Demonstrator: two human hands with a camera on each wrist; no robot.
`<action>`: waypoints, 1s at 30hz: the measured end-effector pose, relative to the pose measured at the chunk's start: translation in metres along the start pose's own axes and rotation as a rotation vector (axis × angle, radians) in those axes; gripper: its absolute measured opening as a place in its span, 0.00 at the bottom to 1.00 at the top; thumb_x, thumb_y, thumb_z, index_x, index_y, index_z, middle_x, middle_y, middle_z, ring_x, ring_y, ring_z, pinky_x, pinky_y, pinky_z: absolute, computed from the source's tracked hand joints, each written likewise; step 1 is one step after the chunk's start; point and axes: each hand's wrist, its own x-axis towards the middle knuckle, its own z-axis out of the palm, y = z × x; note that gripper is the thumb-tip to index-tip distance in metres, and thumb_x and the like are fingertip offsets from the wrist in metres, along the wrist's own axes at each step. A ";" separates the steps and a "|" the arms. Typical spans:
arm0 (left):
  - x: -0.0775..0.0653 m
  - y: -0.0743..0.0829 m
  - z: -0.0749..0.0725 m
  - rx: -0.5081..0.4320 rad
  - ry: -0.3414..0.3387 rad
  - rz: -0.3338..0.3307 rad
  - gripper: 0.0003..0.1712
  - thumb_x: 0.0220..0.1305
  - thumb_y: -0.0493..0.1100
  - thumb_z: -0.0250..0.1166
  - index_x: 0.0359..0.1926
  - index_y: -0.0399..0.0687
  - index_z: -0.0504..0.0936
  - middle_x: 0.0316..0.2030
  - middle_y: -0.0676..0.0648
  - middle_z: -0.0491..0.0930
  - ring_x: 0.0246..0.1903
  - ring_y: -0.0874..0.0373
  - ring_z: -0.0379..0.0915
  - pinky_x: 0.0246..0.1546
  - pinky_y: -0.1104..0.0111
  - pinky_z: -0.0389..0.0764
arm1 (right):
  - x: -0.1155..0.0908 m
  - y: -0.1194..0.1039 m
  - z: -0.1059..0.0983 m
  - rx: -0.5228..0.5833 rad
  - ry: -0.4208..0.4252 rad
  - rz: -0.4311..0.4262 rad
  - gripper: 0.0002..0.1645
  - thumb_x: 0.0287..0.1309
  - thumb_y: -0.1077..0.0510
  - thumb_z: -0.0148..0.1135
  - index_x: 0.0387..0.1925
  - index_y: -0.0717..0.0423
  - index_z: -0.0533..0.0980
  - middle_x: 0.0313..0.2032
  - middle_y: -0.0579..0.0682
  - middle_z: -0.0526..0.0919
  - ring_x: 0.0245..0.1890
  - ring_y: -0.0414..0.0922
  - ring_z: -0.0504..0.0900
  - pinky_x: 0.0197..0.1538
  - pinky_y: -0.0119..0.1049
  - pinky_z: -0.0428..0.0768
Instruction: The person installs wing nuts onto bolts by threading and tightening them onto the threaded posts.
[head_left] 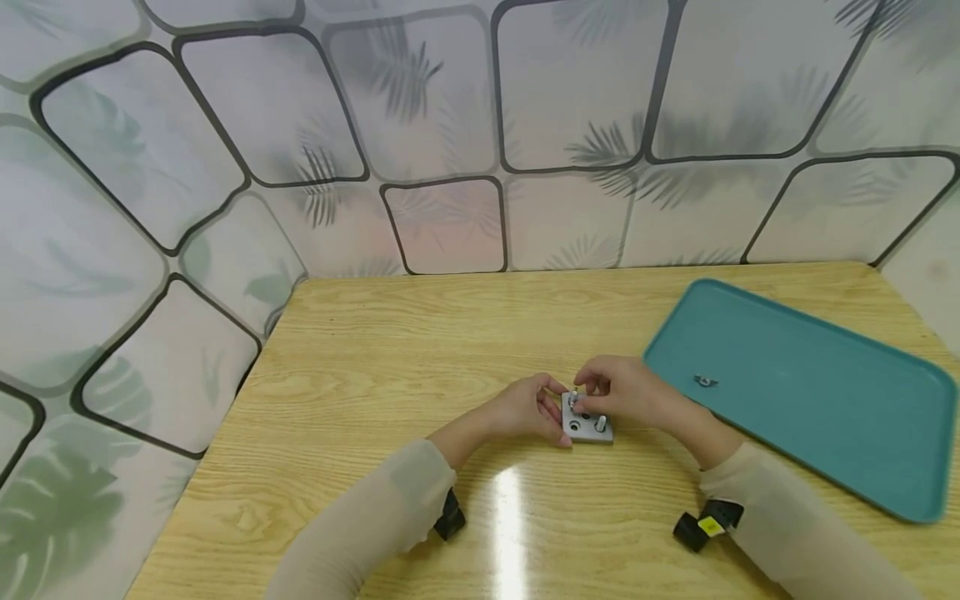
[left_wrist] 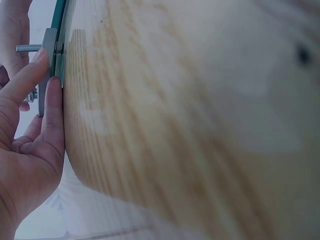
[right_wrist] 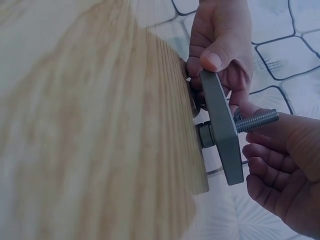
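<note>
Left grip [head_left: 523, 409], plate [head_left: 588, 428] between fingertips

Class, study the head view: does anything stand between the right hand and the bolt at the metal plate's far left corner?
Nothing visible does. The right hand has its fingers at the far bolt. The left hand grips the metal plate by its left side, and the near bolt stands toward the right; neither blocks the way.

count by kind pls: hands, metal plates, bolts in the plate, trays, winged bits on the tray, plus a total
Left hand and right hand: 2
Metal plate: 1
Bolts: 2
Teal tray: 1
Winged metal piece: 1
Total: 7
</note>
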 end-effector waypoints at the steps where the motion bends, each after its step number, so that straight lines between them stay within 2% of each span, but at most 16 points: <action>1: 0.000 0.000 0.000 0.000 -0.001 0.000 0.39 0.42 0.35 0.78 0.56 0.41 0.69 0.32 0.48 0.81 0.32 0.59 0.78 0.35 0.71 0.77 | 0.001 0.000 0.000 -0.007 -0.002 0.000 0.17 0.51 0.52 0.70 0.40 0.57 0.79 0.29 0.42 0.80 0.28 0.36 0.75 0.30 0.31 0.75; 7: 0.000 0.000 0.000 0.001 -0.005 0.006 0.38 0.42 0.35 0.77 0.56 0.41 0.69 0.32 0.49 0.81 0.32 0.60 0.78 0.34 0.72 0.77 | 0.001 0.000 0.001 -0.005 0.004 -0.014 0.14 0.51 0.53 0.70 0.37 0.56 0.79 0.27 0.42 0.79 0.27 0.36 0.73 0.29 0.30 0.73; 14: -0.001 0.001 0.000 0.000 -0.005 0.010 0.38 0.42 0.34 0.77 0.56 0.41 0.69 0.32 0.49 0.81 0.31 0.60 0.77 0.33 0.72 0.77 | -0.004 0.005 0.000 0.013 0.016 -0.098 0.07 0.51 0.58 0.70 0.32 0.56 0.80 0.25 0.42 0.80 0.24 0.32 0.72 0.27 0.29 0.73; 20: -0.002 0.002 -0.001 -0.018 -0.004 0.008 0.38 0.42 0.34 0.77 0.56 0.40 0.69 0.32 0.48 0.81 0.31 0.60 0.77 0.33 0.72 0.78 | -0.007 0.008 0.000 0.030 0.027 -0.164 0.04 0.51 0.62 0.69 0.31 0.55 0.81 0.28 0.43 0.83 0.25 0.31 0.73 0.28 0.29 0.75; 24: -0.002 0.003 -0.001 -0.016 0.000 0.009 0.38 0.42 0.34 0.77 0.56 0.40 0.69 0.32 0.48 0.81 0.31 0.60 0.77 0.33 0.72 0.77 | -0.007 0.009 -0.001 0.036 0.043 -0.142 0.05 0.51 0.62 0.69 0.32 0.56 0.80 0.27 0.43 0.82 0.25 0.31 0.74 0.28 0.29 0.75; 30: -0.002 0.003 0.000 -0.007 -0.005 0.008 0.38 0.43 0.34 0.77 0.56 0.40 0.69 0.32 0.49 0.81 0.31 0.61 0.77 0.33 0.72 0.77 | -0.005 0.005 -0.002 0.058 0.020 -0.064 0.12 0.52 0.57 0.70 0.38 0.57 0.80 0.27 0.42 0.81 0.26 0.34 0.75 0.29 0.30 0.75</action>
